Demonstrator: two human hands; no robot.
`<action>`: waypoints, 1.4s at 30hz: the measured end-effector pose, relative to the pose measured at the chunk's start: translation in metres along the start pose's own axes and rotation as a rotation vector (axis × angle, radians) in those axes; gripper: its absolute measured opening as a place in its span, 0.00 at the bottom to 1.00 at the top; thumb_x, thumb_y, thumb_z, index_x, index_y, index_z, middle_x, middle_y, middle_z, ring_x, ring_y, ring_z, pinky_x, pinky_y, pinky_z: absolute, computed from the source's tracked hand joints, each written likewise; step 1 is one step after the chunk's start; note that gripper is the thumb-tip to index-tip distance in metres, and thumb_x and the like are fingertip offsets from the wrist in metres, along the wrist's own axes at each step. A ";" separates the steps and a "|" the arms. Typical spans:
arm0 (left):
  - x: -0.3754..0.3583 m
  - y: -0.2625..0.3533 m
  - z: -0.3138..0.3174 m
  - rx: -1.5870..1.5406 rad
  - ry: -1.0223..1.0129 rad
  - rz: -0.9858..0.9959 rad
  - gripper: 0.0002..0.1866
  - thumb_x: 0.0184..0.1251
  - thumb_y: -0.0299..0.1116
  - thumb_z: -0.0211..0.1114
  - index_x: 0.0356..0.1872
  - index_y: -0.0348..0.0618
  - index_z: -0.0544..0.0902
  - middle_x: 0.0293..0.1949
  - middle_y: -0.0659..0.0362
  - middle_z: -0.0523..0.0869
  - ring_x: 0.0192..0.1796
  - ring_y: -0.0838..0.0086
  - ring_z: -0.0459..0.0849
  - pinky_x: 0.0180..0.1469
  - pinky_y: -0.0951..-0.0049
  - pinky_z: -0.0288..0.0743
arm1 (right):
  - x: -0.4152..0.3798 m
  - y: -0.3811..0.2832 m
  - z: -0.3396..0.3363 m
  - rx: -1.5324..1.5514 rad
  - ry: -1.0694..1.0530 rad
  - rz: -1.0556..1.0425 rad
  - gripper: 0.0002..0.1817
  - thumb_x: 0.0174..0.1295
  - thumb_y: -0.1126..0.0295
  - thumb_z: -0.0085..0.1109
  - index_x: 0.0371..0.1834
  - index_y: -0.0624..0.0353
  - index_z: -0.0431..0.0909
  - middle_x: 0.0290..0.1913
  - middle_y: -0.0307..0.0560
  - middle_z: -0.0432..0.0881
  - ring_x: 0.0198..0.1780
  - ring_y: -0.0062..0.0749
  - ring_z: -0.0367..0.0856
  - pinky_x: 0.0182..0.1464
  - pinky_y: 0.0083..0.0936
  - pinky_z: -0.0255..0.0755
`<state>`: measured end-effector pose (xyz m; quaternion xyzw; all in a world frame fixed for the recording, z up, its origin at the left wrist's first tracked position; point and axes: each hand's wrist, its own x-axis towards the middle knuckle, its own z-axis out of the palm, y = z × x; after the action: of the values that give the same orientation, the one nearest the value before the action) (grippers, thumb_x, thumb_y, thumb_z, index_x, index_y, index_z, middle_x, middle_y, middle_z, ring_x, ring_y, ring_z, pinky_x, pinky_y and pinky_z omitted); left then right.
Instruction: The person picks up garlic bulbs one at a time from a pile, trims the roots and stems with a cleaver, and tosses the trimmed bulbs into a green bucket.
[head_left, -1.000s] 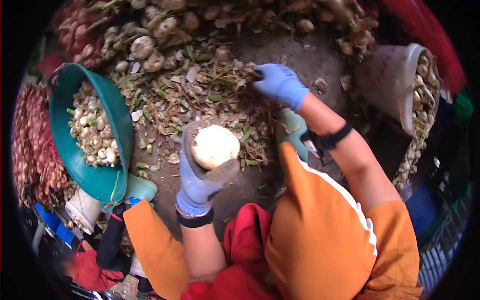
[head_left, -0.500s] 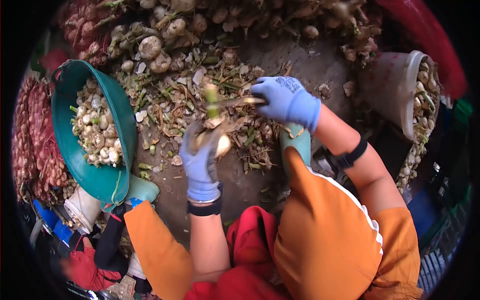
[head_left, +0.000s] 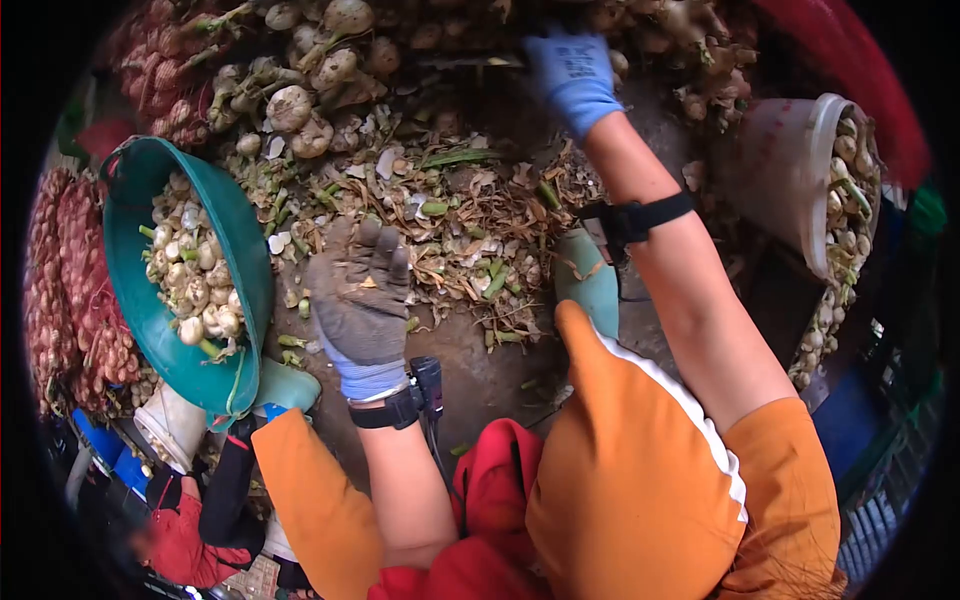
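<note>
My left hand [head_left: 365,295], in a blue glove with a grey palm, lies palm up with its fingers spread. Nothing is in it but a small scrap of peel. To its left is a tilted green tub [head_left: 180,370] of trimmed garlic bulbs [head_left: 195,265]. My right hand [head_left: 575,80], gloved too and blurred, reaches to the far heap of untrimmed garlic [head_left: 340,70]. A knife [head_left: 470,62] points left from its closed fingers; the fingertips are partly lost in shadow.
Peel and cut green stems [head_left: 450,230] cover the ground between my feet. A white bucket [head_left: 775,180] of garlic leans at the right. Red net sacks [head_left: 75,290] stand at the far left. Another person in a red top [head_left: 190,545] is at the lower left.
The garlic bulb and the cut stem are gone from my left hand, which has moved left and opened. My right hand has swung forward with the knife to the heap.
</note>
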<state>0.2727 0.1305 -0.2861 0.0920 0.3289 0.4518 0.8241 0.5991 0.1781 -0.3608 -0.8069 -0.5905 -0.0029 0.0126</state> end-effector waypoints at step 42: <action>-0.021 -0.058 -0.032 0.812 0.152 0.123 0.28 0.63 0.32 0.72 0.61 0.42 0.70 0.48 0.56 0.81 0.42 0.76 0.82 0.39 0.75 0.81 | -0.125 -0.056 -0.078 0.726 -0.395 -0.448 0.16 0.52 0.62 0.67 0.42 0.55 0.77 0.45 0.49 0.78 0.46 0.49 0.83 0.43 0.43 0.78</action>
<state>0.2847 0.0755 -0.3269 0.3953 0.5342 0.3392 0.6658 0.5084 0.0740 -0.2842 -0.5882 -0.7040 0.3548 0.1806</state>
